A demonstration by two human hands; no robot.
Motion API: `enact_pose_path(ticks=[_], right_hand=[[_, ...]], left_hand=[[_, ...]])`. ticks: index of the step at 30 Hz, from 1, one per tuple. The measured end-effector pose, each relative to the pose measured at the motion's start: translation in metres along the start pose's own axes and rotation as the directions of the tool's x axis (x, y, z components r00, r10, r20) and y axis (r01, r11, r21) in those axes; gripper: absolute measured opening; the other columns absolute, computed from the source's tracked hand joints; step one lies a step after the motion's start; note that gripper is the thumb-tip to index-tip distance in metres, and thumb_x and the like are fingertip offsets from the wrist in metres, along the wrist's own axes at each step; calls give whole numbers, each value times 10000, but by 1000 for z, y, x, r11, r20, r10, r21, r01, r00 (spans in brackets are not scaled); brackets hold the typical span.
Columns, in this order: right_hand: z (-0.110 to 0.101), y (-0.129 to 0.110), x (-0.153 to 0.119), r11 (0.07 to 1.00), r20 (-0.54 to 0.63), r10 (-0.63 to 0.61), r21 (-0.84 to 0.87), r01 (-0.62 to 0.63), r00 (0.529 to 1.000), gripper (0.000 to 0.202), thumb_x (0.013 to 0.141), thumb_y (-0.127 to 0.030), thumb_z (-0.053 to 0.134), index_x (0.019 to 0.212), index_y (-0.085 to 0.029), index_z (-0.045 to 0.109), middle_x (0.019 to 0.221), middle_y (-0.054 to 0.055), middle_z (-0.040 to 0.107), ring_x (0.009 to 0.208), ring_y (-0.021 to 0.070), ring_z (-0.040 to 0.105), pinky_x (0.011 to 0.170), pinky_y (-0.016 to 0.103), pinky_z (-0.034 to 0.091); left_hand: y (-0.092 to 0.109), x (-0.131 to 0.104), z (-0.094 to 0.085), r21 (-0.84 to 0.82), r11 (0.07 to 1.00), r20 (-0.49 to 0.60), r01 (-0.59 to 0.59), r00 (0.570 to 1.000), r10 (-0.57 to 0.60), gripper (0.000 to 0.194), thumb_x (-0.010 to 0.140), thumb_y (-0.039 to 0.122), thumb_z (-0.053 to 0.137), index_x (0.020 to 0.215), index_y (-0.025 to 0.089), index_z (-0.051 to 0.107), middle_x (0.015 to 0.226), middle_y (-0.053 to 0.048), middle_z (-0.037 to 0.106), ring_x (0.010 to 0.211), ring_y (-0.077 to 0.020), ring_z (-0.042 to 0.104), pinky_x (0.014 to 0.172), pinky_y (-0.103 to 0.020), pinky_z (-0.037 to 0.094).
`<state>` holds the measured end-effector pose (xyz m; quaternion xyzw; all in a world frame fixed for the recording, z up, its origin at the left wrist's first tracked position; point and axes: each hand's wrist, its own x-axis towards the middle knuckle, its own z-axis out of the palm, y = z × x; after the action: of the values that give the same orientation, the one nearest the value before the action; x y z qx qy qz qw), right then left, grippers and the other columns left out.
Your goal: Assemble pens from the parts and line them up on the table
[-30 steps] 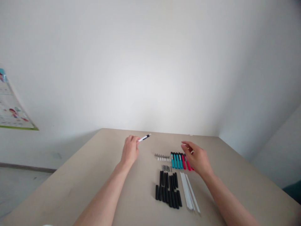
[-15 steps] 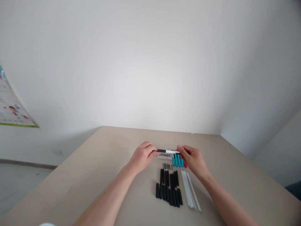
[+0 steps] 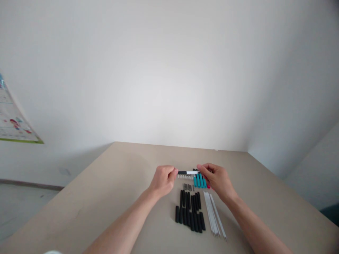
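A black-and-white pen [image 3: 187,172] is held level between my two hands, above the rows of parts. My left hand [image 3: 164,180] is closed on its black end, fingers curled in. At the white end, my right hand [image 3: 215,176] pinches with thumb and fingers, hiding that tip. Just below the pen lie several teal tubes [image 3: 200,181] and a row of small clear-white pieces [image 3: 185,177]. Nearer to me are several small grey springs [image 3: 188,187], then black pen barrels [image 3: 190,211] in two rows. White refills [image 3: 212,215] lie to their right.
The beige table [image 3: 111,197] meets a white wall [image 3: 169,77] at its back edge. A red piece [image 3: 208,186] lies partly under my right hand. On the left wall hangs a poster [image 3: 18,123]. A white rim [image 3: 52,252] shows at the bottom edge.
My left hand has turned and curled into a tighter grip on the pen's black end. The pen has dropped slightly; my right hand has shifted a little left along it.
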<state>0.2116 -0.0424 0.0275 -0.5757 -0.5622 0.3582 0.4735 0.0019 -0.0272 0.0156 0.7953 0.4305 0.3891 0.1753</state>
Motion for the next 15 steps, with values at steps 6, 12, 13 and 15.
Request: enact_pose_path(ticks=[6,12,13,15], right_hand=[[-2,4,1,998,70,-38,-53,42,997,461,783,-576,506,698,-144,640,437,-47,441,384,79,365,386,205,286],[-3,-1,-1,997,106,-77,7,77,991,403,725,-529,608,828,-141,650,512,-29,505,425,88,406,400,206,323],[-4,-2,-2,997,124,-81,11,81,989,400,734,-523,599,846,-143,650,515,-30,504,423,86,401,398,204,319],[-4,-5,-3,997,194,-57,-37,66,979,392,772,-519,551,763,-141,652,470,-40,462,397,77,364,381,201,286]], left_hand=[[1,0,6,-96,993,-64,72,995,-78,409,889,321,377,534,165,505,463,33,421,450,-84,376,490,-212,248],[2,1,2,-170,979,-35,113,992,-120,479,903,386,341,521,161,522,450,33,406,449,-87,375,494,-209,264],[3,1,2,-187,974,-29,131,990,-138,492,905,404,328,528,160,531,448,34,401,448,-89,377,492,-210,265],[3,1,2,-200,967,-23,155,986,-163,477,891,436,345,576,159,571,450,39,390,446,-92,371,482,-213,258]])
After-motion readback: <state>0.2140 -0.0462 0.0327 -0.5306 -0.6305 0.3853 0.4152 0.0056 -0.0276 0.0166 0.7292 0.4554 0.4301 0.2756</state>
